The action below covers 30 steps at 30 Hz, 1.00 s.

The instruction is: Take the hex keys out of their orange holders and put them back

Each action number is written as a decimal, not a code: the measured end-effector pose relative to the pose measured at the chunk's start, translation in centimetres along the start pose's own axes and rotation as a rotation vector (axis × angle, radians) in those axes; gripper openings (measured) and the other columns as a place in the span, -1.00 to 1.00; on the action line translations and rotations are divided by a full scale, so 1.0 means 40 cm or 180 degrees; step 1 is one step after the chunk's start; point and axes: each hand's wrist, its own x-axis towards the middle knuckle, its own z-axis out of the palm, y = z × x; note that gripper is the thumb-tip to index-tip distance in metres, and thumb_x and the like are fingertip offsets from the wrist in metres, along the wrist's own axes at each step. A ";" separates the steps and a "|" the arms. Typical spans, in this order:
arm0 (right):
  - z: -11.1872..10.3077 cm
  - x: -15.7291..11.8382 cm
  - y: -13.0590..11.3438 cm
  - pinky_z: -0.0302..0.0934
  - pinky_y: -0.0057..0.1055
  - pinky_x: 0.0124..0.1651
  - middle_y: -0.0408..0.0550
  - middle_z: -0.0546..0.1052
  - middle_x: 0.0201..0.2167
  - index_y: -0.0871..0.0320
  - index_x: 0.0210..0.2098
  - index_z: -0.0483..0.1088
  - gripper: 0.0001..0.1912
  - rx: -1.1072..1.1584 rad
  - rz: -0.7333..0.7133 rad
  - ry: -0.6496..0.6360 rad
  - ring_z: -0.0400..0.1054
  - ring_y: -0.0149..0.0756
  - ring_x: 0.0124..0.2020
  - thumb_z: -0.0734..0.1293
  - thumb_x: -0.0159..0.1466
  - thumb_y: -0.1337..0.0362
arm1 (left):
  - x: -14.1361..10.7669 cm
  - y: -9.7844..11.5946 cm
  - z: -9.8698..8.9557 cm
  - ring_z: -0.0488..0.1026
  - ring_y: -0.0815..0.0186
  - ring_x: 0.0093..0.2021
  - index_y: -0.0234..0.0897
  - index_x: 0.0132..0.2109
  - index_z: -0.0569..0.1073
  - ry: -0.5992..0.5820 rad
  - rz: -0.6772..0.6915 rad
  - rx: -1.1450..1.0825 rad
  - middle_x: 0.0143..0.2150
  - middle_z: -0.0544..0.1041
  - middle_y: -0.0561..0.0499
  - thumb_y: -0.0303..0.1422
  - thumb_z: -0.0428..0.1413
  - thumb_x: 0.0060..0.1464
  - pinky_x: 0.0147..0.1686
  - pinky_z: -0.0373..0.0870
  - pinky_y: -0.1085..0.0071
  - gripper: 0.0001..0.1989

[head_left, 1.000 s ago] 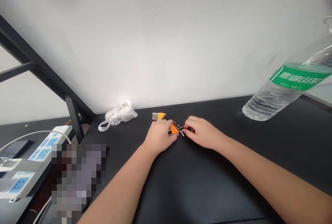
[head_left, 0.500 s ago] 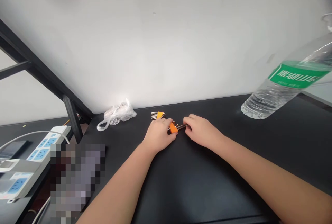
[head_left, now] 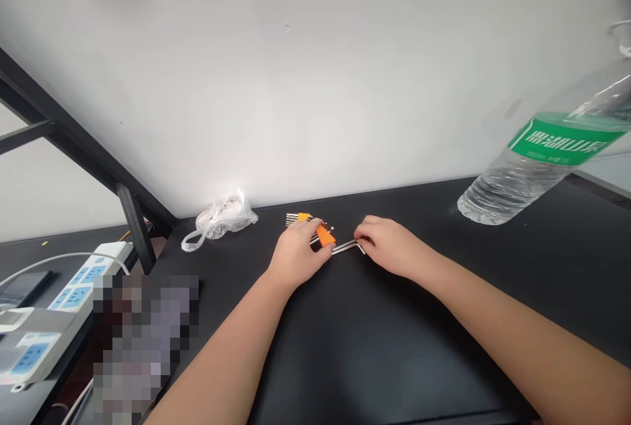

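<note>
On the black table (head_left: 374,333), my left hand (head_left: 297,255) is closed around an orange hex key holder (head_left: 325,236), its thumb along the near edge. Several metal keys stick out past the orange plastic, and a second orange piece (head_left: 304,217) with keys shows beyond my knuckles. To the right, my right hand (head_left: 384,243) pinches the bent end of a hex key (head_left: 345,246). Two thin shafts run between the hands, and one short bent end points toward me below my right fingertips. My fingers hide part of the keys.
A crumpled clear plastic bag (head_left: 221,216) lies near the wall at left. At right stands a large water bottle (head_left: 513,175) with a green label. White power strips (head_left: 73,297) and a black metal frame (head_left: 133,221) are at the left.
My right hand has shifted slightly right, away from the orange holder. More of the key shafts shows between the hands, and a bent end has come into view.
</note>
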 end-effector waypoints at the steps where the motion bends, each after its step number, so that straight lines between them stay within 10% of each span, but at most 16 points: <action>1: -0.001 0.000 -0.005 0.26 -0.30 -0.22 -0.04 0.53 -0.27 0.07 -0.34 0.50 -0.80 0.0065 0.0002 0.0046 0.42 -0.26 -0.32 0.26 0.35 0.34 | -0.001 0.002 0.000 0.55 0.15 0.03 -0.14 0.15 0.48 -0.0012 0.0042 -0.0031 0.03 0.61 -0.02 -0.21 0.23 0.15 0.07 0.49 0.22 -0.57; 14: 0.004 0.015 -0.085 0.33 -0.34 -0.33 -0.12 0.60 -0.33 0.05 -0.14 0.48 -0.74 0.2050 0.0395 -0.0011 0.45 -0.29 -0.37 0.33 0.35 0.02 | -0.002 0.037 -0.010 0.51 0.13 0.01 -0.17 0.25 0.41 -0.0318 0.0696 -0.0141 0.01 0.61 -0.06 -0.29 0.18 0.23 0.10 0.47 0.13 -0.54; 21: 0.007 0.018 -0.094 0.28 -0.35 -0.38 -0.13 0.59 -0.39 0.04 -0.17 0.53 -0.70 0.1851 0.0424 0.0213 0.40 -0.31 -0.44 0.28 0.38 -0.01 | -0.007 0.038 -0.001 0.48 0.10 0.15 -0.16 0.34 0.31 -0.0270 0.0612 -0.0265 0.16 0.56 -0.08 -0.27 0.21 0.22 0.17 0.45 0.12 -0.42; 30: 0.033 0.017 -0.087 0.20 -0.38 -0.43 -0.16 0.54 -0.48 0.05 -0.31 0.49 -0.76 0.1352 0.0296 0.0276 0.36 -0.32 -0.51 0.22 0.39 0.18 | -0.004 0.052 -0.020 0.54 0.12 -0.06 -0.17 0.06 0.51 -0.0269 0.0623 0.0022 -0.14 0.62 -0.04 -0.29 0.21 0.17 0.08 0.43 0.13 -0.70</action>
